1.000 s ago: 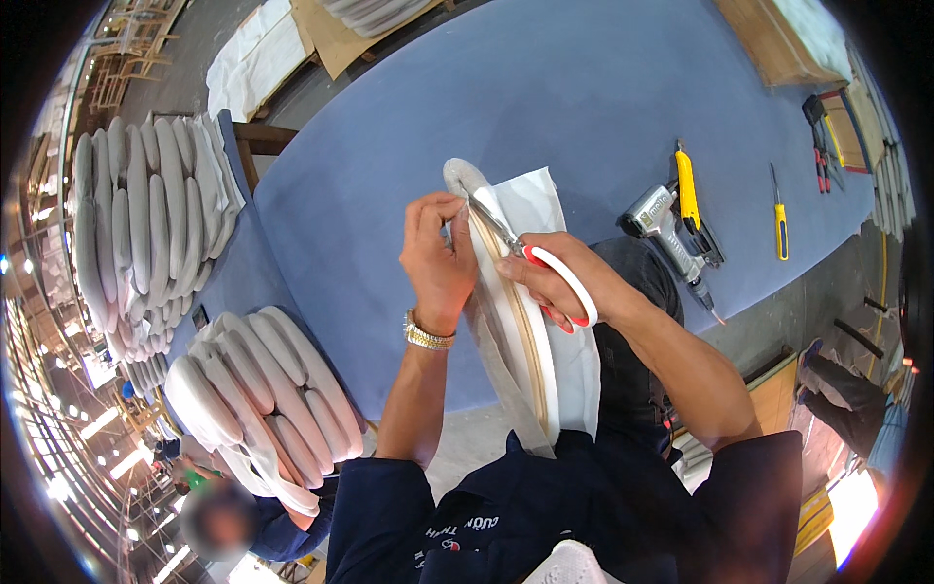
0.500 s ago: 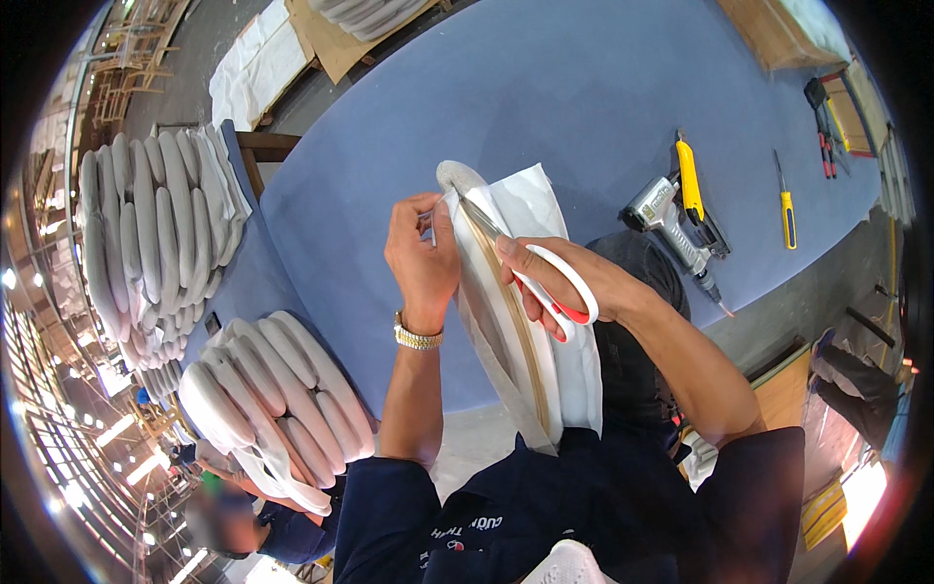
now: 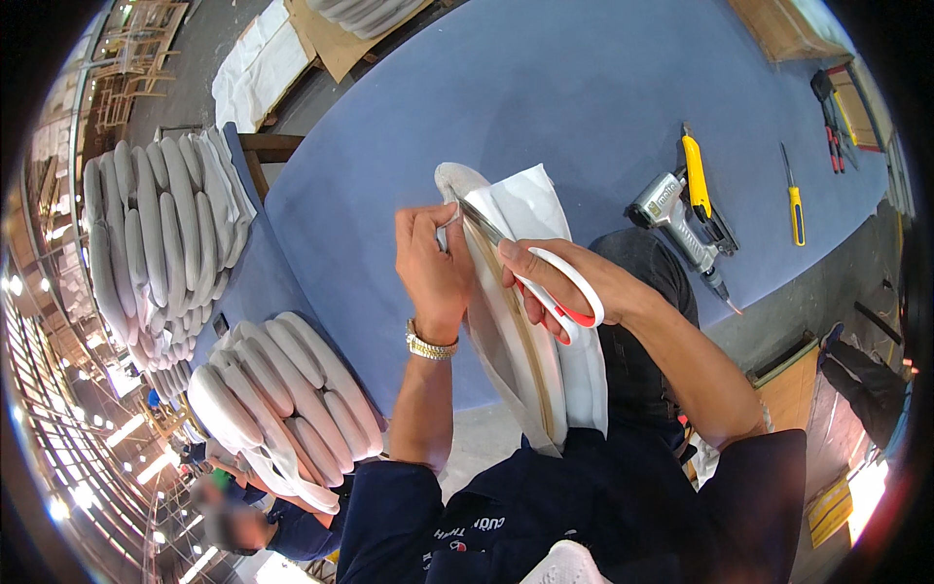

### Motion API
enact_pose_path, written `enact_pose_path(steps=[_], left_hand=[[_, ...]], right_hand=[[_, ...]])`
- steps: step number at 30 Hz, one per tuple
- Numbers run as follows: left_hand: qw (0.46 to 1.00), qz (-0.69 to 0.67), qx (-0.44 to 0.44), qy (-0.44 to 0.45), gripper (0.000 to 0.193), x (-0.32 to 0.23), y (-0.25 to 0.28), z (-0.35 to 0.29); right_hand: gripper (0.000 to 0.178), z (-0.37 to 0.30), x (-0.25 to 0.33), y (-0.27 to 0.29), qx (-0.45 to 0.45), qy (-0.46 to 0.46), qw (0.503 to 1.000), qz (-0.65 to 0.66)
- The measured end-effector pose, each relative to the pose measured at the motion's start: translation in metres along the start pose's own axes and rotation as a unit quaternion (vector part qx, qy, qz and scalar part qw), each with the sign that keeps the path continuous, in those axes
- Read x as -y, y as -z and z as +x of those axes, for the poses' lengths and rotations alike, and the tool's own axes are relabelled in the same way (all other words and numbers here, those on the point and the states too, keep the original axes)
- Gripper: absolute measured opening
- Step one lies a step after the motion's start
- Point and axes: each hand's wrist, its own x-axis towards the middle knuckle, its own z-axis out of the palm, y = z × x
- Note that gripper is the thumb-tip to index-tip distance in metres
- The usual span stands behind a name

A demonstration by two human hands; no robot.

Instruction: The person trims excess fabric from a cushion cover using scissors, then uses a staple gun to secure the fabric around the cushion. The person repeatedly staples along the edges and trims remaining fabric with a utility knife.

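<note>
A long padded piece covered in light grey fabric [image 3: 494, 336] stretches from my lap over the blue table edge, with a brown strip along its middle and white material [image 3: 530, 200] on its right. Near its far end, my left hand [image 3: 435, 268] is closed, pinching a bit of the fabric edge between thumb and fingers. My right hand [image 3: 559, 277] grips white-and-red-handled scissors [image 3: 584, 280] through the loops. Their blades point up and left, lying against the fabric close to my left fingertips; the tips are partly hidden there.
On the blue table [image 3: 389, 127] to the right lie a nail gun [image 3: 671, 209], a yellow-handled cutter [image 3: 696, 175], a yellow screwdriver [image 3: 797, 214] and pliers [image 3: 834, 136]. Stacks of grey padded pieces [image 3: 161, 214] stand at the left. Another person [image 3: 292, 530] is at lower left.
My left hand has shifted slightly right and down, its fingers bunched closer to the blades. The scissors and padded piece stay nearly in place; the view has shifted a little.
</note>
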Motion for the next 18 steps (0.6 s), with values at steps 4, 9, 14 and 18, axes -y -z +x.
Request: enact_pose_path(steps=[4, 9, 14, 18], left_hand=[[0.999, -0.026, -0.030, -0.020, 0.015, 0.002, -0.005, -0.007], [0.998, -0.034, -0.041, -0.026, 0.021, 0.005, -0.008, -0.010], [0.997, -0.035, -0.050, -0.037, 0.021, 0.009, -0.011, -0.013], [0.999, -0.026, -0.033, -0.013, 0.022, 0.005, -0.011, -0.016]], right_hand=[[0.084, 0.005, -0.001, -0.001, -0.011, 0.014, 1.000, 0.001], [0.079, 0.008, 0.002, -0.003, -0.028, 0.014, 0.999, -0.024], [0.065, 0.013, -0.002, -0.007, -0.047, 0.028, 0.998, -0.025], [0.061, 0.010, 0.004, -0.012, -0.067, 0.015, 0.997, -0.034]])
